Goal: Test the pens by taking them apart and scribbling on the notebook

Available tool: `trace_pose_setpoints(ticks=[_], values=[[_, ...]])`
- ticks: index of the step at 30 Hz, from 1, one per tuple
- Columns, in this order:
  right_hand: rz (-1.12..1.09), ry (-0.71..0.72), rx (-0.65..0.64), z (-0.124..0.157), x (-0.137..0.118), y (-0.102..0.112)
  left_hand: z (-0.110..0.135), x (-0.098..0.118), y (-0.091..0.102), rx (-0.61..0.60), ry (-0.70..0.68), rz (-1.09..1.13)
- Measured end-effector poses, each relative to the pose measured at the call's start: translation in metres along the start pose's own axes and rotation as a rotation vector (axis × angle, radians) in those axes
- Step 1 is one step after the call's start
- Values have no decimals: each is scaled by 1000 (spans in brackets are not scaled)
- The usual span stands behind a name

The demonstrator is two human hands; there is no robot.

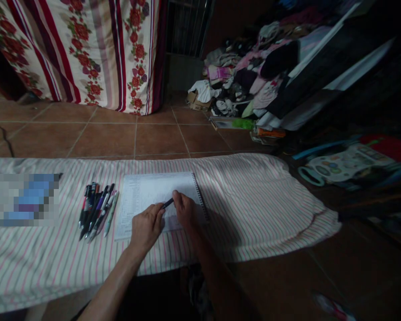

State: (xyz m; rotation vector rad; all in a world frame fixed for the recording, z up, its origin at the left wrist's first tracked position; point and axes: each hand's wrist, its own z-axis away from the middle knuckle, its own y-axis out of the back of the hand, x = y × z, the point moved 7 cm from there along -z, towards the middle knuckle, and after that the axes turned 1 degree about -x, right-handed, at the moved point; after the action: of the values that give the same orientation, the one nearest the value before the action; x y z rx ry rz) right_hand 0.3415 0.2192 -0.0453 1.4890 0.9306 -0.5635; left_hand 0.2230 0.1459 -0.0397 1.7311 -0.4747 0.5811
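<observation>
A spiral notebook (153, 191) lies open on a striped cloth (260, 200) over a low surface. My right hand (184, 208) rests on the page, fingers pinched on a dark pen (167, 203). My left hand (147, 227) sits curled on the notebook's lower part, its fingertips at the pen's other end. A row of several pens (98, 209) lies on the cloth just left of the notebook.
A blurred blue patch (28, 199) sits at the cloth's left. Beyond is a tiled floor (120, 133), a floral hanging cloth (87, 49), a heap of clothes (247, 80) at the back right, and a toy (341, 165) at right.
</observation>
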Motion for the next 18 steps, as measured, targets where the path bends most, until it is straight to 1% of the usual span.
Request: trace_pose_setpoints(ticks=[3,6,8,11,12,13,14,16,18], values=[[26,48,-25,3,-7,2,-2,-12,-11,-208,183,505],[25,113,-28,6,-16,6,4,-14,-23,-433,369,1008],[-5,162,-41,9,-23,7,8,-11,-26,-544,441,1237],[-84,189,-104,10,-27,7,16,-7,-30,-657,541,1429],[-113,183,-123,9,-27,6,17,-6,-31,-668,564,1453],[-138,174,-137,9,-26,5,17,-6,-32,-654,569,1459],[-157,164,-142,8,-24,4,16,-5,-32,-610,551,1446],[-174,141,-120,5,-20,3,11,-6,-31,-464,472,1366],[-194,97,-91,2,-14,0,6,-9,-31,-313,400,1240]])
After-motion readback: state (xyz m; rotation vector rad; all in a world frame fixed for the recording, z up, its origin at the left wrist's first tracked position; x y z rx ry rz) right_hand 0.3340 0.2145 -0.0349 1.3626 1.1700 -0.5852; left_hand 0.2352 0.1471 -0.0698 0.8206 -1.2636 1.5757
